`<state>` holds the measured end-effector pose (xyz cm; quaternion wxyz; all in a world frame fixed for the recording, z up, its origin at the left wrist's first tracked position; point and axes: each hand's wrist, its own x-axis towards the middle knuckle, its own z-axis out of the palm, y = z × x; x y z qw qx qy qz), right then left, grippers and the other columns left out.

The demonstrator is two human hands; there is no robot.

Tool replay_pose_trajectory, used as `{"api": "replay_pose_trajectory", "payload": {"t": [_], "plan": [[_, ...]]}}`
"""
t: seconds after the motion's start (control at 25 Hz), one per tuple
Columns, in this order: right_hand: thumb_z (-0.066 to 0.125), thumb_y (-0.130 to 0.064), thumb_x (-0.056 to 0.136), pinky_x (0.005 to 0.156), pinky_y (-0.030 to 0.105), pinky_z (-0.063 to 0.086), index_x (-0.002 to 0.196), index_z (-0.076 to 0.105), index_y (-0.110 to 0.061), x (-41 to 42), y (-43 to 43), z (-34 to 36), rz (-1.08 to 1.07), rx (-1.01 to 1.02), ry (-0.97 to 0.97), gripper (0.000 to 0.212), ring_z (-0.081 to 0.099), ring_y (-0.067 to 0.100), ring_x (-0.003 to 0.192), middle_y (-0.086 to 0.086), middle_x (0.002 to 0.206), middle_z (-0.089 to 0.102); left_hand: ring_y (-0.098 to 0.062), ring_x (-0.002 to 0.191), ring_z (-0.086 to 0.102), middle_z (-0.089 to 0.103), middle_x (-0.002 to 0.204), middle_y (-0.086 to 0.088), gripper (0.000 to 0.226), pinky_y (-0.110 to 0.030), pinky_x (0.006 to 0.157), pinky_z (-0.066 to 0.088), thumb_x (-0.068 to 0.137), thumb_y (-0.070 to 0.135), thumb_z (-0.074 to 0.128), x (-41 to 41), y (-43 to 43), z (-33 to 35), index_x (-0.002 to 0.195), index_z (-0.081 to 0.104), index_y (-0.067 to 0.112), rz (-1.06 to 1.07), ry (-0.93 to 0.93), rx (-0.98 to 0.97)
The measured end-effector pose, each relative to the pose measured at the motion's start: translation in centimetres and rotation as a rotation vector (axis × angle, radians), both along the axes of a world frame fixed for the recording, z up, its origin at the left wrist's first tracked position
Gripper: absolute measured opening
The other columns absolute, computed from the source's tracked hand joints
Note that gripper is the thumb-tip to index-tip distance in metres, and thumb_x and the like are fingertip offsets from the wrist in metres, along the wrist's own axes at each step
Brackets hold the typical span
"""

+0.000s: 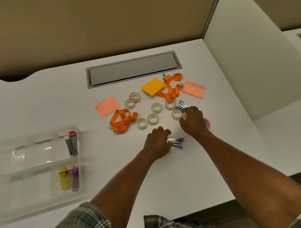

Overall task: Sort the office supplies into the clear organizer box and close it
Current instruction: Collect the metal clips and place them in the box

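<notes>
The clear organizer box (44, 197) lies open at the left, with staplers in two right-hand compartments. My left hand (157, 142) is closed on a purple stapler (177, 142) on the white desk. My right hand (193, 121) grips a blue stapler (182, 105) at its fingertips, next to a tape roll (176, 114). Something pink (208, 123) shows from under that hand. Several clear tape rolls (152, 119), two orange lanyards (123, 120) and sticky-note pads in pink (106, 106) and orange (153, 86) are scattered behind the hands.
A grey cable hatch (133, 69) is set into the desk behind the supplies. A white partition (249, 52) rises on the right. The desk's front edge runs close to my body.
</notes>
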<state>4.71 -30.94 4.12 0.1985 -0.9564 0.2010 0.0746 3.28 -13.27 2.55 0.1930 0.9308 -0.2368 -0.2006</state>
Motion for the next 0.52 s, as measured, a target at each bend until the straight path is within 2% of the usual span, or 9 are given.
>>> {"api": "replay_pose_trajectory", "payload": {"t": [0.08, 0.16, 0.36, 0.52], "plan": [[0.059, -0.021, 0.091, 0.103, 0.044, 0.042, 0.139, 0.053, -0.017, 0.7, -1.8, -0.7, 0.066, 0.006, 0.077, 0.049, 0.047, 0.037, 0.128, 0.015, 0.145, 0.044, -0.03, 0.109, 0.053, 0.055, 0.119, -0.007, 0.038, -0.039, 0.085, 0.042, 0.089, 0.036, 0.058, -0.2, -0.8, -0.5, 0.123, 0.058, 0.02, -0.085, -0.058, 0.09], [0.056, -0.02, 0.091, 0.103, 0.045, 0.043, 0.141, 0.051, -0.018, 1.3, -2.7, -1.3, 0.143, 0.009, 0.122, 0.049, 0.049, 0.04, 0.126, 0.016, 0.146, 0.044, -0.03, 0.107, 0.052, 0.053, 0.118, -0.008, 0.033, -0.038, 0.08, 0.039, 0.089, 0.034, 0.057, -0.4, -1.2, -1.0, 0.118, 0.058, 0.017, -0.143, -0.116, 0.156], [0.052, -0.019, 0.094, 0.098, 0.044, 0.048, 0.14, 0.054, -0.019, 2.2, -3.4, -2.0, 0.213, 0.009, 0.095, 0.046, 0.055, 0.038, 0.118, 0.015, 0.134, 0.054, -0.03, 0.103, 0.052, 0.052, 0.117, -0.008, 0.024, -0.034, 0.072, 0.025, 0.092, 0.02, 0.052, -0.6, -1.8, -1.6, 0.115, 0.055, 0.017, -0.198, -0.208, 0.235], [0.054, -0.019, 0.095, 0.095, 0.043, 0.049, 0.13, 0.062, -0.017, 2.2, -3.7, -2.1, 0.13, 0.034, 0.018, 0.036, 0.059, 0.036, 0.112, 0.018, 0.122, 0.059, -0.029, 0.096, 0.053, 0.055, 0.109, -0.008, 0.017, -0.035, 0.069, 0.028, 0.092, 0.02, 0.048, -0.6, -1.8, -1.5, 0.107, 0.055, 0.015, -0.102, -0.204, 0.189]]}}
